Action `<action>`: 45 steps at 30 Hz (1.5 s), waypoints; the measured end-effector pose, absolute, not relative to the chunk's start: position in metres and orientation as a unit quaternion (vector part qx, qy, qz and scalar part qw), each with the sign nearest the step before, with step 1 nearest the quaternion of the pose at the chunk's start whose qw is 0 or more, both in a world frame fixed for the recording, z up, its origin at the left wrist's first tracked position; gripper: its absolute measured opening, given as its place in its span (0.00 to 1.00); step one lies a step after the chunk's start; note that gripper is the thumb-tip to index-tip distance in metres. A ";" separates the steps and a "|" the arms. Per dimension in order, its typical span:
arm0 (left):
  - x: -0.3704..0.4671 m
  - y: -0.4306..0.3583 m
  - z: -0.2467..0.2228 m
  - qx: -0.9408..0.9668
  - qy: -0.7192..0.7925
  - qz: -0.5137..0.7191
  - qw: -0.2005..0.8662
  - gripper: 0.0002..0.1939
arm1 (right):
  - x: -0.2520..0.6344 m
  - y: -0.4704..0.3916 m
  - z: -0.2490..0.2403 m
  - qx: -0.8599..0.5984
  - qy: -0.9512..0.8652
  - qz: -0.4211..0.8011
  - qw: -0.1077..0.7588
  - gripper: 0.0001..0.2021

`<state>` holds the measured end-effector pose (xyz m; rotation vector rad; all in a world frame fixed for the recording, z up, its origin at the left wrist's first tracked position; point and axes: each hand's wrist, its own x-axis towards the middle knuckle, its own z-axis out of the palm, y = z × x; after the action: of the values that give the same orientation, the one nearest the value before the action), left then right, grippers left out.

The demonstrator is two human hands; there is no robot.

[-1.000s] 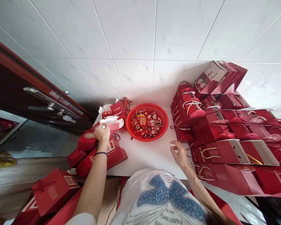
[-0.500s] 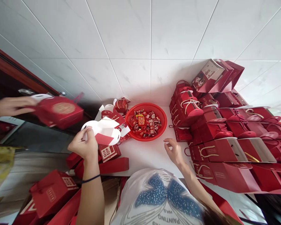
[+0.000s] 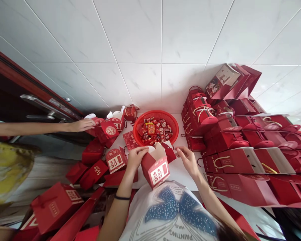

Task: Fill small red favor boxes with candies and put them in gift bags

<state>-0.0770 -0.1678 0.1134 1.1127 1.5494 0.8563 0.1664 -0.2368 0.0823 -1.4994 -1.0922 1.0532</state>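
A red gift box (image 3: 155,168) with a white label hangs before my chest, its top flaps spread. My left hand (image 3: 137,156) pinches the box by its left upper edge. On the other side, my right hand (image 3: 187,158) has thumb and finger closed at the tip of the box's right flap or cord; the exact contact is too small to tell. Just beyond the box lies a red plastic basket (image 3: 176,124) holding many small wrapped sweets (image 3: 162,129).
Stacked red boxes and bags (image 3: 230,137) fill the right side. More red boxes (image 3: 115,160) crowd the left of the white table (image 3: 177,172). Another person's hand (image 3: 82,125) reaches in from the left, touching a box. A tiled wall stands behind.
My left hand has brought the box rightward to my front, and my right hand has met it. The other person's hand has moved right, placing its box among those at left.
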 end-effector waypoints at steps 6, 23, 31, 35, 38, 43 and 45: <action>-0.108 -0.157 0.104 0.425 0.669 0.373 0.483 0.20 | 0.162 -0.238 0.073 -0.572 -0.459 0.522 0.436 0.19; -0.172 -0.176 0.155 0.532 0.740 0.375 0.172 0.09 | 0.135 -0.235 0.048 -0.563 -0.478 0.554 0.383 0.15; -0.184 -0.168 0.161 0.419 0.775 0.450 0.144 0.14 | 0.139 -0.238 0.049 -0.567 -0.466 0.553 0.395 0.16; -0.197 -0.166 0.167 0.399 0.777 0.482 0.074 0.16 | 0.139 -0.241 0.046 -0.568 -0.467 0.552 0.394 0.15; -0.210 -0.166 0.179 0.430 0.827 0.362 -0.002 0.16 | 0.139 -0.242 0.043 -0.572 -0.469 0.549 0.388 0.15; -0.215 -0.161 0.206 0.450 0.870 0.202 0.016 0.16 | 0.138 -0.241 0.042 -0.577 -0.483 0.541 0.377 0.13; -0.215 -0.159 0.215 0.453 0.864 0.219 0.008 0.16 | 0.138 -0.241 0.043 -0.575 -0.486 0.539 0.378 0.13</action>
<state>-0.2152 -0.1593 0.2155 1.4165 2.7006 0.6848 0.1382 -0.2407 0.0432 -1.4686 -1.2423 1.3789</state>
